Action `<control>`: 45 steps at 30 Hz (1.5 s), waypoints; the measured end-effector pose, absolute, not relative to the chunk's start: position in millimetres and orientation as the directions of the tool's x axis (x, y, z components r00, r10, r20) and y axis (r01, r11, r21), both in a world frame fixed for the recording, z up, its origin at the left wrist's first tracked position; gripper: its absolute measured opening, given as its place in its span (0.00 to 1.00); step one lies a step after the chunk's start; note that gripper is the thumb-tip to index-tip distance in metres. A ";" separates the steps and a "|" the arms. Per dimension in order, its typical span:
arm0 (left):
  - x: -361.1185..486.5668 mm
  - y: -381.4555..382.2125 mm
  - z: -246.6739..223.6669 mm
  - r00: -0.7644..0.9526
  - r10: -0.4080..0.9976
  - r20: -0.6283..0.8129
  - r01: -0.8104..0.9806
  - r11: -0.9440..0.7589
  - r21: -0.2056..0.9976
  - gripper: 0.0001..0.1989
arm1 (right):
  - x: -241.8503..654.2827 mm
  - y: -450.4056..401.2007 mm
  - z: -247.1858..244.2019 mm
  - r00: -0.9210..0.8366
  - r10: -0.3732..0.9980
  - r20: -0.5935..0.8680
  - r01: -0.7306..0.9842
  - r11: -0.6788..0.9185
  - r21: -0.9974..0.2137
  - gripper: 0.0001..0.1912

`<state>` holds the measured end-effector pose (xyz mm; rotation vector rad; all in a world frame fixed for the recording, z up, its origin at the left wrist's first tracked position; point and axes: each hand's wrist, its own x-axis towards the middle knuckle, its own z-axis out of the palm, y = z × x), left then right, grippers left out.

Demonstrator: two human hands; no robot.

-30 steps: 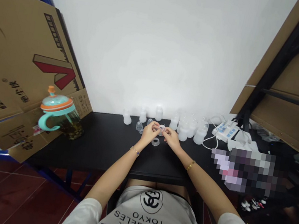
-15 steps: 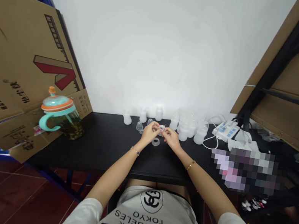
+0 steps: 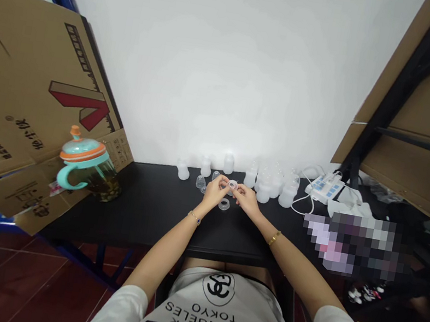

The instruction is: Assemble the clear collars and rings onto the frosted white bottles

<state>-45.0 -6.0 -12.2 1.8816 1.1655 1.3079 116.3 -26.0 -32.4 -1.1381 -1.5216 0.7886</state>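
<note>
Fingers [image 3: 223, 180] partly hide the pale ring [image 3: 233, 185]; a lilac patch [image 3: 321, 231] is pixelated; the carton [image 3: 14, 70] is cropped.

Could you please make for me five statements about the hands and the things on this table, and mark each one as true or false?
1. The left hand and the right hand hold a small clear ring between them. True.
2. The jug with the handle stands to the right of the hands. False: the jug stands to their left.
3. Another clear ring lies on the black table, closer to the person than the held one. True.
4. Only one wrist wears a bracelet. False: a bracelet shows on each wrist.
5. The power strip is to the right of the white bottles. True.
</note>
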 end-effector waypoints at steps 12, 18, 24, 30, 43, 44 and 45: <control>-45.7 -3.2 -17.1 0.171 0.867 0.467 0.351 -0.497 0.794 0.07 | 117.6 -25.0 -32.8 -0.009 0.938 0.346 0.265 0.336 -0.904 0.13; -45.4 -4.5 -15.0 0.169 0.879 0.446 0.294 -0.477 0.828 0.06 | 116.5 -26.1 -32.1 0.005 0.943 0.334 0.257 0.321 -0.911 0.13; -44.7 -7.7 -11.3 0.178 0.889 0.422 0.251 -0.456 0.854 0.07 | 114.2 -29.0 -30.4 0.009 0.942 0.336 0.252 0.323 -0.912 0.16; -44.1 -9.2 -9.7 0.165 0.899 0.405 0.247 -0.435 0.866 0.07 | 114.0 -30.4 -29.7 0.005 0.939 0.345 0.245 0.334 -0.910 0.17; -44.7 -10.0 -7.8 0.158 0.908 0.387 0.269 -0.417 0.868 0.06 | 114.1 -32.9 -26.2 -0.006 0.941 0.339 0.262 0.328 -0.908 0.18; -44.8 -10.3 -7.6 0.161 0.907 0.388 0.269 -0.419 0.867 0.06 | 114.2 -32.7 -26.5 -0.007 0.941 0.338 0.261 0.328 -0.908 0.18; -44.8 -10.9 -7.2 0.163 0.906 0.389 0.270 -0.421 0.866 0.06 | 114.2 -32.5 -26.9 -0.005 0.941 0.340 0.259 0.329 -0.908 0.18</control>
